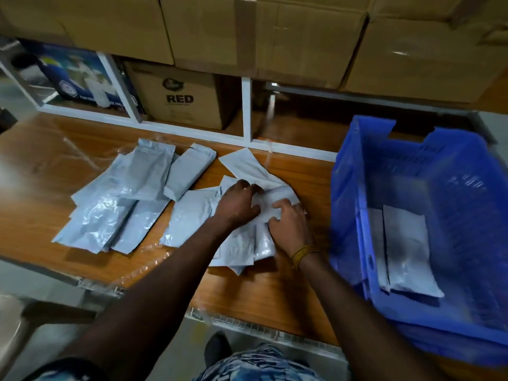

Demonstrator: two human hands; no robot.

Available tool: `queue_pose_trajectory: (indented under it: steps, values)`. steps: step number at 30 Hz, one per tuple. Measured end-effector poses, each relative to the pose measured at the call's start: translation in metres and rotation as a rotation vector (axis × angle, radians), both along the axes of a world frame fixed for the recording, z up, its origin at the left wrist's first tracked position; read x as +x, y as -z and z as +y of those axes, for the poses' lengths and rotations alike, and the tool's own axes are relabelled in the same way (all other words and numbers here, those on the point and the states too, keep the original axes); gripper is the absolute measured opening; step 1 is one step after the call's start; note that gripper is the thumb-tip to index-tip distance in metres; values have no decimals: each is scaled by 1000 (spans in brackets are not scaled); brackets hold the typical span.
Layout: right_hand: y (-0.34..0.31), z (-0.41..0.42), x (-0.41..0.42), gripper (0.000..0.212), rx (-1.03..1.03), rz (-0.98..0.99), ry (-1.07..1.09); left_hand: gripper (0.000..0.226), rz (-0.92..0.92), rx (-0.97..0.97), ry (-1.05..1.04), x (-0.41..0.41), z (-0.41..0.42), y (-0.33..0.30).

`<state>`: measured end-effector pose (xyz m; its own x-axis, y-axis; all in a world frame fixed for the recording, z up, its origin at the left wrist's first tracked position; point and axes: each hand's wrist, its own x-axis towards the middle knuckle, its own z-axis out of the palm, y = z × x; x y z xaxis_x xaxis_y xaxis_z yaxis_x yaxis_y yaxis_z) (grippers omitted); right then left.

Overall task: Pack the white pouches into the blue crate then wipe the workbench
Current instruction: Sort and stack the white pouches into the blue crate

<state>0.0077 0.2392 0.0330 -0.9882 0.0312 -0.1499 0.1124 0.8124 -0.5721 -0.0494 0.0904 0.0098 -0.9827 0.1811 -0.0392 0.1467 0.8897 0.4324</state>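
White pouches (pixel 121 199) are mostly on the tabletop (pixel 261 292): a loose spread at left, an overlapping heap in the middle, and two already lying in the blue crate (pixel 354 204) at right. Your left hand (pixel 237 203) and right hand (pixel 288 226) are both down on the middle heap (pixel 242 246), fingers curled and gathering several pouches; I can't tell whether any are actually gripped. Risks, as I read it: the film looks slick, so a multi-pouch grab may shed some on the way over the crate wall. The heap's near edge sits toward the tabletop's near side, so raking it toward you could push pouches off. Clear everything before wiping.
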Motion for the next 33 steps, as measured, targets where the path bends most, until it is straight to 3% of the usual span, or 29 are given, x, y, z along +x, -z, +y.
queue_pose_trajectory:
  steps: [6, 10, 18, 24, 29, 33]
  values:
    - [44, -25, 4, 35, 84, -127, 12, 74, -159, -234, 233, -28, -23, 20]
    - [57, -43, 14, 41, 257, -61, 74, 84, -167, -256, 301, -34, -30, 27]
    - [60, -70, 11, 55, 401, 17, 74, 67, -44, -101, 165, -30, -61, 26]
    - [63, -98, 3, 57, 320, 61, -97, 59, -15, 62, -34, 1, -98, 30]
    - [68, -95, 2, 51, 459, 32, -113, 53, -98, 37, -274, 32, -112, 34]
    - [68, -83, 2, 54, 474, 50, -26, 59, -32, -2, -258, 39, -107, 39]
